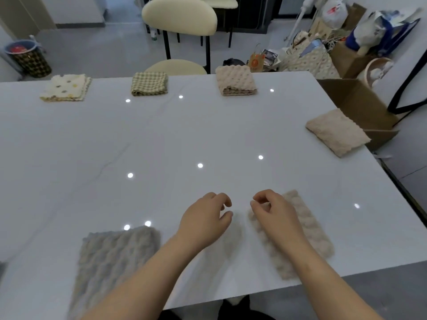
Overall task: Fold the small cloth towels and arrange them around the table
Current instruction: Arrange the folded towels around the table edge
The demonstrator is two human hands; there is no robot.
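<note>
Six folded small towels lie around the white table [184, 135]. Along the far edge are a dotted cream towel [65, 87], a green checked towel [149, 83] and a beige bobbled towel [235, 82]. Another beige towel [337, 132] lies at the right edge. At the near edge are a grey bobbled towel [115, 257] on the left and a beige bobbled towel [309, 227] on the right. My right hand [275, 215] hangs over that towel's far left corner, fingers loosely curled, no cloth seen in them. My left hand [205, 220] hovers beside it over bare table, loosely curled, holding nothing.
A cream chair [180, 17] stands behind the far edge. An open cardboard box [355, 100] sits on the floor against the table's right side, with bags and clutter [323, 49] behind it. A basket [30, 58] stands at the far left.
</note>
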